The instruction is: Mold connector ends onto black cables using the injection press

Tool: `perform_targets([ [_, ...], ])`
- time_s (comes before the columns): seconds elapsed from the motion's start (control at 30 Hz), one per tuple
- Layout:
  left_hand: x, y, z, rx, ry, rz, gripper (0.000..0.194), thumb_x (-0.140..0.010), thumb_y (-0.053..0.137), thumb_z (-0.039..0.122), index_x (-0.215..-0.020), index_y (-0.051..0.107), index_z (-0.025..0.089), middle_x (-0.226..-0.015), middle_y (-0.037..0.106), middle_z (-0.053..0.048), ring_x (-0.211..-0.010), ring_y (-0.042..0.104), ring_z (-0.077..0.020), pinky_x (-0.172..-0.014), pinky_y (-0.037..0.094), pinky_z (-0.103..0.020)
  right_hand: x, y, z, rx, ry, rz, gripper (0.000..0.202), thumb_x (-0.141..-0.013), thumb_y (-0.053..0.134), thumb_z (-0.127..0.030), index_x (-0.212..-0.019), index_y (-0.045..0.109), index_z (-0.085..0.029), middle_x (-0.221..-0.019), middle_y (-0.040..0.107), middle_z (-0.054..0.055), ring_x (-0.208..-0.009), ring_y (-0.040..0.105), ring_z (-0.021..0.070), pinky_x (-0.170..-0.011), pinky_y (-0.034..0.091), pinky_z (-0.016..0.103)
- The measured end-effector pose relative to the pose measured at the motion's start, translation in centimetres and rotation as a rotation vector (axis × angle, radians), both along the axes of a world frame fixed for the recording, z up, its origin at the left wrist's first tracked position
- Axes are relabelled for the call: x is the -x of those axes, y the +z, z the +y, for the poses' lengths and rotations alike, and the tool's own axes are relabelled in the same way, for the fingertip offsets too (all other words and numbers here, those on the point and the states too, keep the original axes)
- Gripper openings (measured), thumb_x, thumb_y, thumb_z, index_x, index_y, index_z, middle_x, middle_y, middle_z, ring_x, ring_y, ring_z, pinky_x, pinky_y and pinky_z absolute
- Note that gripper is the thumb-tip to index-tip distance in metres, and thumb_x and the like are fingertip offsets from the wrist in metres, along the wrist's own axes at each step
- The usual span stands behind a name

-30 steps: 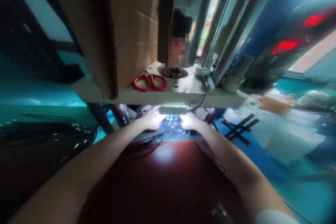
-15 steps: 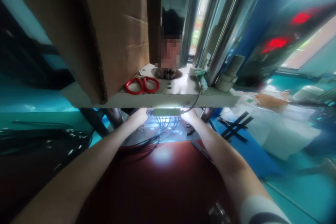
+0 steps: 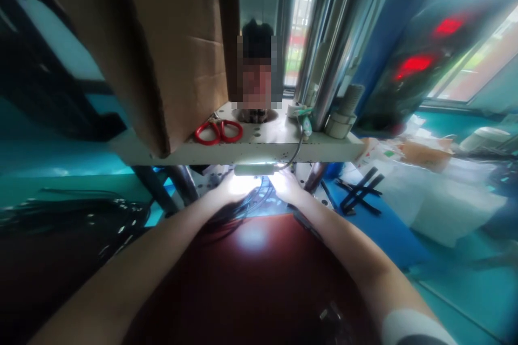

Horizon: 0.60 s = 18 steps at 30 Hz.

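Under the white beam of a machine, both hands are in the bright glow of a small lamp bar (image 3: 254, 170). My left hand (image 3: 240, 186) lies over a bundle of thin black cables (image 3: 243, 210) on the metal bed (image 3: 265, 207). Its fingers are washed out by the glare, so their grip cannot be made out. Close by on the right, my right hand (image 3: 286, 187) is at the cables' right side, its fingertips also lost in the light. In front of both hands is a dark red-brown surface (image 3: 251, 269).
Red-handled scissors (image 3: 218, 132) lie on the beam (image 3: 267, 153), beside tall cardboard (image 3: 190, 54). Black strips (image 3: 362, 194) rest on a blue surface (image 3: 388, 237) at right, near white bags (image 3: 441, 188). More black cables (image 3: 81, 221) lie at left. A person stands behind the machine.
My left hand has moved right and nearer to me, over the cables. My right hand has come slightly lower and closer to it. The whole view has shifted a little.
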<state>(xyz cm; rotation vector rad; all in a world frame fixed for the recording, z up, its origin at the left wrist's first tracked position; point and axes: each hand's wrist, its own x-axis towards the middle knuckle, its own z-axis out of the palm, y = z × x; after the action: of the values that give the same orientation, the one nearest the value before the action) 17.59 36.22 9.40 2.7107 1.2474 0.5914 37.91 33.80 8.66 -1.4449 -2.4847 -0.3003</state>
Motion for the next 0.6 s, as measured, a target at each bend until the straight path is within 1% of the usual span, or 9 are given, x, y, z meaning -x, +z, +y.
perform_targets([
  [0.03,-0.5,-0.3,-0.2,-0.002,-0.078,0.023,0.045,-0.085,0.039,0.047,-0.115,0.057,0.018,-0.104,0.066,-0.010,-0.097,0.060,-0.0229,-0.087,0.046,-0.035,0.1,-0.2,-0.4,-0.055,0.063,-0.010,0.036,-0.085,0.039,-0.011,-0.117,0.056,-0.009,-0.118,0.059,0.015,-0.117,0.047,0.0221,-0.100,0.033,0.036],
  [0.1,-1.1,-0.9,-0.2,0.004,-0.162,0.063,0.055,-0.084,0.039,0.055,-0.121,0.053,0.017,-0.111,0.063,-0.011,-0.100,0.059,-0.0238,-0.088,0.045,-0.035,0.2,-0.6,-0.8,-0.143,0.117,-0.025,0.033,-0.089,0.038,-0.015,-0.112,0.059,-0.006,-0.111,0.062,0.016,-0.111,0.051,0.0237,-0.099,0.036,0.037],
  [0.17,-1.2,-1.4,0.2,0.014,-0.182,0.058,0.058,-0.084,0.037,0.057,-0.124,0.050,0.017,-0.112,0.062,-0.011,-0.100,0.059,-0.0236,-0.089,0.045,-0.036,0.4,-0.7,-0.9,-0.178,0.090,-0.035,0.032,-0.089,0.037,-0.017,-0.109,0.060,-0.005,-0.107,0.063,0.017,-0.108,0.052,0.0244,-0.097,0.037,0.038],
  [0.27,-1.0,-1.8,1.0,0.017,-0.183,0.051,0.056,-0.085,0.036,0.056,-0.123,0.050,0.018,-0.110,0.063,-0.010,-0.098,0.059,-0.0228,-0.088,0.045,-0.036,0.7,-0.7,-0.7,-0.198,0.051,-0.051,0.031,-0.089,0.038,-0.016,-0.108,0.060,-0.006,-0.108,0.062,0.017,-0.110,0.051,0.0250,-0.098,0.036,0.038],
  [0.33,-0.9,-1.8,1.1,0.004,-0.180,0.042,0.054,-0.085,0.036,0.056,-0.120,0.053,0.018,-0.108,0.063,-0.009,-0.098,0.059,-0.0223,-0.090,0.045,-0.037,0.9,-0.6,-0.4,-0.171,0.037,-0.086,0.030,-0.089,0.038,-0.015,-0.106,0.061,-0.006,-0.104,0.064,0.017,-0.106,0.055,0.0247,-0.097,0.038,0.038],
  [0.43,-1.1,-1.5,0.8,-0.015,-0.156,0.012,0.051,-0.084,0.037,0.056,-0.111,0.058,0.018,-0.103,0.064,-0.008,-0.100,0.057,-0.0220,-0.093,0.043,-0.038,1.3,-0.3,-0.1,-0.069,0.023,-0.173,0.031,-0.089,0.036,-0.013,-0.105,0.061,-0.006,-0.100,0.066,0.016,-0.097,0.059,0.0241,-0.092,0.041,0.038],
  [0.5,-1.3,-1.2,0.5,-0.024,-0.136,-0.012,0.049,-0.084,0.038,0.056,-0.106,0.060,0.018,-0.101,0.064,-0.008,-0.101,0.056,-0.0222,-0.095,0.041,-0.039,1.6,0.1,0.1,-0.020,0.017,-0.211,0.031,-0.089,0.036,-0.011,-0.103,0.062,-0.005,-0.099,0.066,0.017,-0.097,0.059,0.0245,-0.090,0.042,0.038],
  [0.6,-1.6,-0.7,0.3,-0.023,-0.145,-0.033,0.048,-0.084,0.038,0.055,-0.106,0.061,0.019,-0.100,0.065,-0.007,-0.102,0.056,-0.0215,-0.096,0.040,-0.038,1.8,0.9,0.3,0.026,0.017,-0.230,0.028,-0.087,0.039,-0.011,-0.098,0.064,-0.005,-0.101,0.065,0.018,-0.099,0.058,0.0254,-0.090,0.041,0.038],
])
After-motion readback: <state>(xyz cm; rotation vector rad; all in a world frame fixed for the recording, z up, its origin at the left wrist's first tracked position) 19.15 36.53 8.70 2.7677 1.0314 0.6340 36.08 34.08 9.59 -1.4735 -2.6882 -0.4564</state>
